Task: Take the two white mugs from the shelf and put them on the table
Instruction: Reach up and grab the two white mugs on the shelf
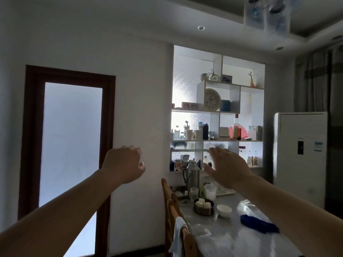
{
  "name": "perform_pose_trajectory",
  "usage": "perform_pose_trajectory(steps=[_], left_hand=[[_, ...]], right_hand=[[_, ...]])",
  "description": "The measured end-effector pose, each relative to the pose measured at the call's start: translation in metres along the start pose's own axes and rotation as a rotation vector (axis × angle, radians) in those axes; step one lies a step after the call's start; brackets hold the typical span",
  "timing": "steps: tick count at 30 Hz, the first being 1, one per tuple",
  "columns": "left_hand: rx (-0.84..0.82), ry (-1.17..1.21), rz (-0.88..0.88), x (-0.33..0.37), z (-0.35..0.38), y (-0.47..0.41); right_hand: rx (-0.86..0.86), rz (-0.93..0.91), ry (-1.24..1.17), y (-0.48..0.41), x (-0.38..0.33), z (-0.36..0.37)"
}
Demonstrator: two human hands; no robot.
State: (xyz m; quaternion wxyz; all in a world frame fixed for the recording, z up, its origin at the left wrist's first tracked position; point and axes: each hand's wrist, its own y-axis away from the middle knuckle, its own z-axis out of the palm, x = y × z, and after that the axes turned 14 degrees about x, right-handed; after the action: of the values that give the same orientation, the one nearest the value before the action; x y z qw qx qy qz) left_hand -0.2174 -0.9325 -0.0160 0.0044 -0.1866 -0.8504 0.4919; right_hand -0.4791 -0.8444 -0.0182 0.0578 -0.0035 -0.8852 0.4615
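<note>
While both hands are raised empty, the loosely curled left hand (123,164) and open-fingered right hand (227,166), the two white ceramic mugs (193,134) stand upright on the far white shelf (216,140) (beyond the cluttered grey table (222,236)), between and above them, nearer the right.

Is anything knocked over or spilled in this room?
Nothing stands out. The two white mugs stand upright on the shelf, and the flask and bowls on the table are upright too. Both hands, left hand and right hand, are raised and empty. The room is dim, so small spills could be missed.
</note>
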Motion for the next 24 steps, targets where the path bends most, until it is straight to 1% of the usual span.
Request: perform_pose_trajectory(steps=[4, 7, 12, 17, 24], left_hand=[[0.040, 0.002, 0.033, -0.031, 0.063, -0.060], [0.028, 0.032, 0.044, -0.040, 0.117, -0.094], [-0.006, 0.107, 0.085, -0.042, 0.208, -0.126], [-0.046, 0.108, 0.091, -0.054, 0.295, -0.158], [-0.042, 0.082, 0.068, -0.071, 0.413, -0.249]], right_hand=[[0.023, -0.001, 0.003, -0.055, -0.008, 0.062], [0.023, 0.020, 0.007, -0.087, -0.006, 0.110], [-0.009, 0.051, 0.045, -0.126, 0.007, 0.194], [-0.015, 0.077, 0.065, -0.175, 0.021, 0.272], [0.000, 0.080, 0.064, -0.269, 0.054, 0.380]])
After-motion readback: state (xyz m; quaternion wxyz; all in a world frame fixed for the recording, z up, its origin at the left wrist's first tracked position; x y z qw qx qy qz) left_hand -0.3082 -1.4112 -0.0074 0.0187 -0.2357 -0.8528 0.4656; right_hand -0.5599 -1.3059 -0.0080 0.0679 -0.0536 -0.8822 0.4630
